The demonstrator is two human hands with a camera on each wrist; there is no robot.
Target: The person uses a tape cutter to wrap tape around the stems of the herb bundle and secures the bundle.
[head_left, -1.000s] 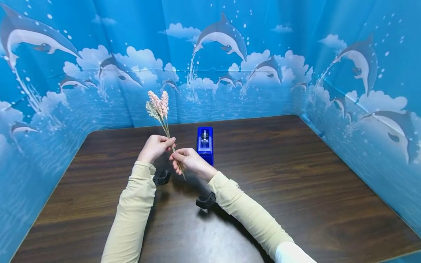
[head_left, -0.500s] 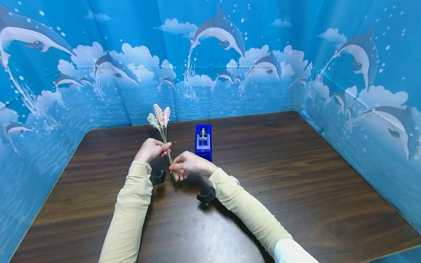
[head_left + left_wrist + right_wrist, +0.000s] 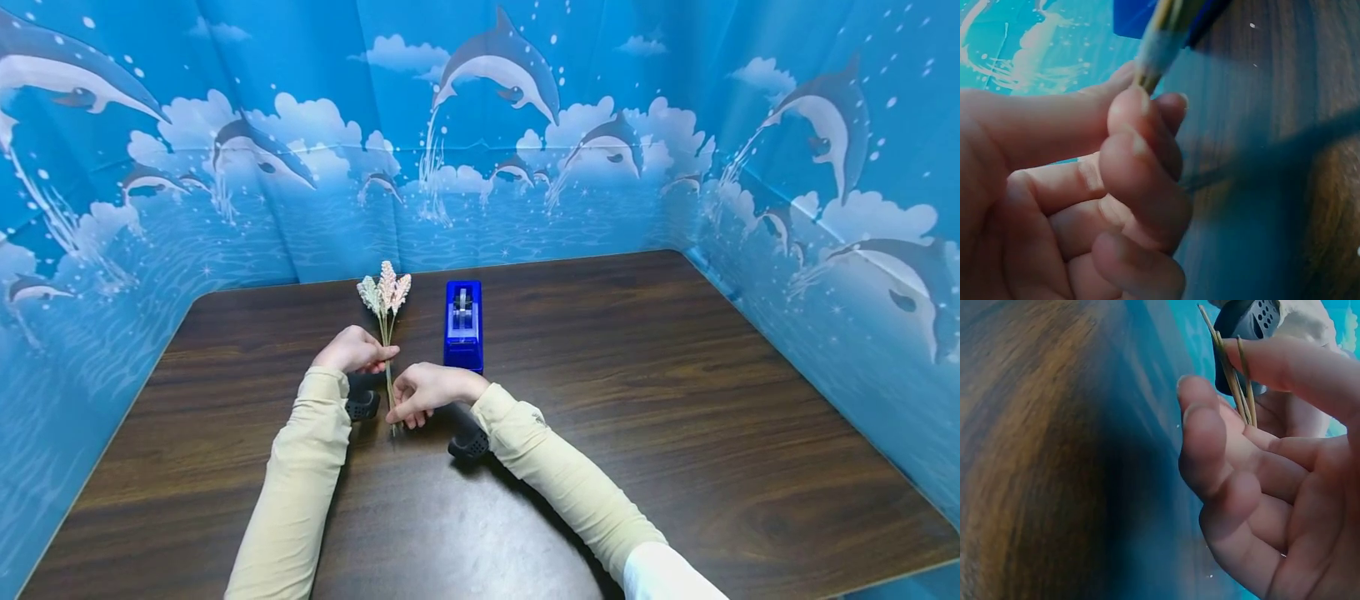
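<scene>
A small bunch of artificial flowers (image 3: 386,293), pale pink and whitish-green, stands nearly upright over the table. My left hand (image 3: 354,349) pinches its thin stems about halfway down, between thumb and fingertips. Lower down, my right hand (image 3: 429,390) holds the stem ends between thumb and fingers. In the right wrist view the stem ends (image 3: 1233,378) spread slightly beside the thumb. A pale, translucent band (image 3: 1160,50) shows around the stems in the left wrist view. Just behind my right hand is a blue tape dispenser (image 3: 463,337).
The dark wood-grain table (image 3: 637,400) extends on both sides and in front of the hands. A blue dolphin-print curtain (image 3: 300,208) encloses its back and sides. Black wrist devices (image 3: 468,446) sit under the wrists, close to the tabletop.
The flower bunch has come down toward the table and turned from leaning left to nearly upright. Both hands have moved lower and nearer with it, still on the stems. The tape dispenser stays put.
</scene>
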